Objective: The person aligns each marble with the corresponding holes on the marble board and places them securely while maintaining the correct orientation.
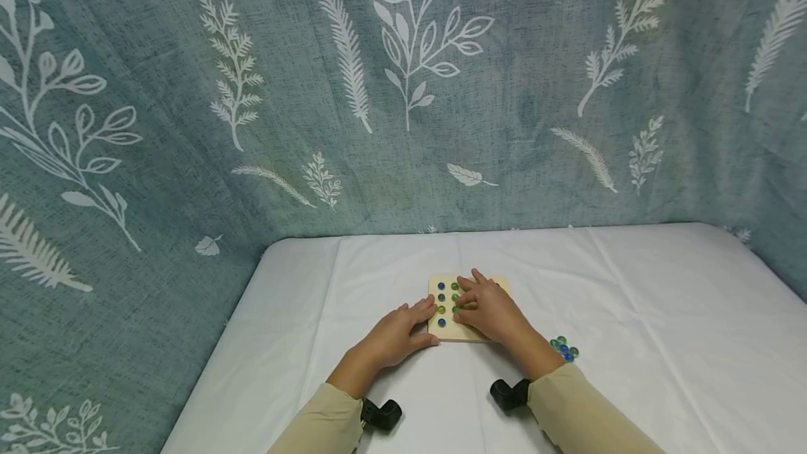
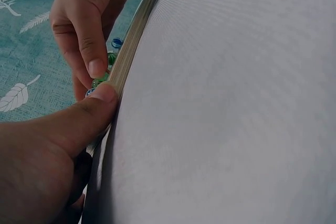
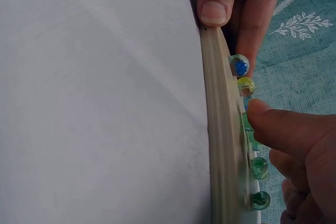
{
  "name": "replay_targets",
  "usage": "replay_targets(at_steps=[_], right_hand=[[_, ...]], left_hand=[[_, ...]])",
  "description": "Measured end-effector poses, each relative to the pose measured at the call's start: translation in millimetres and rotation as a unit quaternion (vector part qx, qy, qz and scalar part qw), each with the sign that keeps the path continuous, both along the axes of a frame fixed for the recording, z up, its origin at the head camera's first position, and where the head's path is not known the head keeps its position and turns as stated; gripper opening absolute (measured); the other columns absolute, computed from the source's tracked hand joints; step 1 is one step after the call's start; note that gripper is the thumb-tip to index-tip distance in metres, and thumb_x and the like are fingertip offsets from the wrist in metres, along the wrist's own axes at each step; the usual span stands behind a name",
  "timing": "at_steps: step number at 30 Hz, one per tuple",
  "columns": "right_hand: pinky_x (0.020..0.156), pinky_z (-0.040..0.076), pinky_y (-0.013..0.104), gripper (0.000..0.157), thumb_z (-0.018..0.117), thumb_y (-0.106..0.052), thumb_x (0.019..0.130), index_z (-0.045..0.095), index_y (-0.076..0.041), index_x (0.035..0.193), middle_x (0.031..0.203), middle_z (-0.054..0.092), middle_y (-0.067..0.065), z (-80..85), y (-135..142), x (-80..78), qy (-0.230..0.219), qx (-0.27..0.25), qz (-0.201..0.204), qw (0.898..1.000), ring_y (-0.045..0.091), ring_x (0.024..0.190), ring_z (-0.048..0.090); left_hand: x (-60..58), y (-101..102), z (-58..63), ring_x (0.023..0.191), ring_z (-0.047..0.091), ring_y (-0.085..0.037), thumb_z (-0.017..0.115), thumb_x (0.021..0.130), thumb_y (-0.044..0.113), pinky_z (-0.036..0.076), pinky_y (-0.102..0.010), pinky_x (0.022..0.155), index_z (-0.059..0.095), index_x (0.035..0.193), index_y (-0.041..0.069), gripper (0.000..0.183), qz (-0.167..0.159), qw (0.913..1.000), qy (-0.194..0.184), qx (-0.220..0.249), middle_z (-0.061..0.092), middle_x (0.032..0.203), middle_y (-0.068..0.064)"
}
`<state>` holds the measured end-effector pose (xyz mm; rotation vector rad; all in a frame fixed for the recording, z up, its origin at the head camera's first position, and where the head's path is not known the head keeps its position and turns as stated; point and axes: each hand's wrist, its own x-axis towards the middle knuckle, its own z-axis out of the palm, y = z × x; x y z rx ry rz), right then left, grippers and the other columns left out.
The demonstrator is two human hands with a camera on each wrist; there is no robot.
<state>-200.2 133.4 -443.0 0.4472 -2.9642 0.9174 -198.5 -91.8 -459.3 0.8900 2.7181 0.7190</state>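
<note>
A pale wooden board (image 1: 449, 335) lies on the white cloth, with blue, green and yellow glass marbles set in rows. My left hand (image 1: 394, 335) steadies its front left corner, fingers along the left side and thumb (image 2: 102, 94) against the front edge. Over the board, my right hand (image 1: 494, 310) pinches a marble between thumb and forefinger near the front of the second row from the left; the fingers mostly hide it. A blue marble (image 3: 240, 66) and a yellow marble (image 3: 245, 86) sit beside the right thumb (image 3: 262, 111). The right hand covers the board's right part.
Several loose blue and green marbles (image 1: 564, 349) lie on the cloth beside my right forearm. The white-covered table (image 1: 353, 265) reaches back to a teal curtain (image 1: 284, 90) with white leaf prints. A black wrist camera (image 1: 509, 394) sticks out from the right sleeve.
</note>
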Motion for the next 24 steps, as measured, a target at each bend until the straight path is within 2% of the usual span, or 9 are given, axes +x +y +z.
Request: replay_targets(at_steps=[4, 9, 12, 17, 21, 24], right_hand=[[0.118, 0.022, 0.062, 0.025, 0.079, -0.021, 0.083, 0.078, -0.008, 0.104, 0.149, 0.048, 0.014, 5.1, 4, 1.5, -0.002, -0.003, 0.001, 1.0, 0.041, 0.147, 0.024], [0.117, 0.021, 0.065, 0.028, 0.077, -0.021, 0.085, 0.076, -0.008, 0.11, 0.152, 0.045, 0.011, 14.0, 13, 5.1, -0.031, -0.028, -0.015, 0.999, 0.038, 0.149, 0.021], [0.116, 0.021, 0.067, 0.03, 0.076, -0.022, 0.086, 0.075, -0.008, 0.113, 0.153, 0.044, 0.01, 19.6, 22, 8.5, -0.035, -0.043, -0.023, 0.998, 0.037, 0.15, 0.02], [0.115, 0.021, 0.068, 0.034, 0.075, -0.025, 0.087, 0.074, -0.006, 0.115, 0.154, 0.041, 0.009, 27.1, 52, 17.8, -0.034, -0.08, -0.022, 0.996, 0.037, 0.15, 0.017], [0.113, 0.025, 0.068, 0.04, 0.073, -0.03, 0.089, 0.072, -0.004, 0.119, 0.156, 0.039, 0.008, 32.0, 84, 26.4, -0.039, -0.106, -0.018, 0.993, 0.036, 0.151, 0.014], [0.112, 0.027, 0.067, 0.044, 0.073, -0.035, 0.089, 0.071, -0.005, 0.12, 0.157, 0.037, 0.007, 34.1, 106, 31.7, -0.046, -0.115, -0.031, 0.992, 0.034, 0.152, 0.013]], left_hand=[[-0.1, 0, -0.2, 0.147, 0.031, -0.015, 0.063, 0.093, 0.045, 0.026, -0.045, 0.122, 0.042, 0.151, 0.019, 0.067, -0.002, 1.0, 0.0, 0.001, 0.029, 0.16, 0.006], [0.5, 0, 0.8, 0.147, 0.032, -0.024, 0.063, 0.093, 0.045, 0.027, -0.047, 0.121, 0.042, 0.151, 0.019, 0.067, 0.002, 1.0, -0.002, 0.0, 0.029, 0.16, 0.006], [0.0, 0, 0.2, 0.147, 0.032, -0.025, 0.063, 0.093, 0.045, 0.027, -0.046, 0.121, 0.042, 0.151, 0.018, 0.067, 0.003, 1.0, -0.004, 0.0, 0.028, 0.161, 0.006], [-0.1, -1, -1.0, 0.147, 0.031, -0.021, 0.063, 0.093, 0.043, 0.026, -0.045, 0.122, 0.041, 0.151, 0.016, 0.067, -0.003, 1.0, -0.001, 0.006, 0.028, 0.161, 0.005], [-0.1, -1, -1.9, 0.147, 0.031, -0.025, 0.063, 0.093, 0.044, 0.027, -0.046, 0.121, 0.041, 0.151, 0.017, 0.067, -0.004, 1.0, 0.0, 0.006, 0.028, 0.161, 0.005], [-0.2, -1, -2.1, 0.146, 0.032, -0.029, 0.064, 0.093, 0.044, 0.028, -0.048, 0.121, 0.042, 0.151, 0.017, 0.067, -0.002, 1.0, 0.001, 0.007, 0.029, 0.161, 0.005]])
